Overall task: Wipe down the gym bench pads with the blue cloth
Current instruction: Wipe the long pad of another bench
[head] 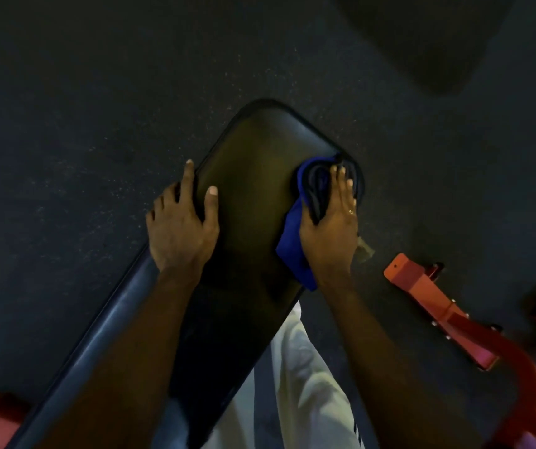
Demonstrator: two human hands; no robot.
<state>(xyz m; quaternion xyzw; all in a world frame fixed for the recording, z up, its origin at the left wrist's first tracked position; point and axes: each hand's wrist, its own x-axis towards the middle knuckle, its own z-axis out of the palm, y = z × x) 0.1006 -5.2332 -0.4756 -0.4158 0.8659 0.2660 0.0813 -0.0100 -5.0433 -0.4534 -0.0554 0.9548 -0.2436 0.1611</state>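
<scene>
Blue cloth [294, 244], soft and bunched, sits under my right hand [331, 228] at the right edge of the bench pad [250, 196], centre-right of the frame. The fingers lie straight and close together, pressing it down. The thumb is lost in the dark folds, so I can't tell if it hooks the cloth. My left hand [179, 228] clamps the pad's left edge: thumb on top, fingers curled down the side, index stretched along the rim. The cloth is light and limp and would likely ruck up if dragged by a corner, so it's best kept as a wad under the palm. The pad cover looks smooth, firm and probably slick; brace at the edge. Red frame [422, 286] lower right, white trousers [305, 367] below the pad, dark speckled floor [82, 140].
</scene>
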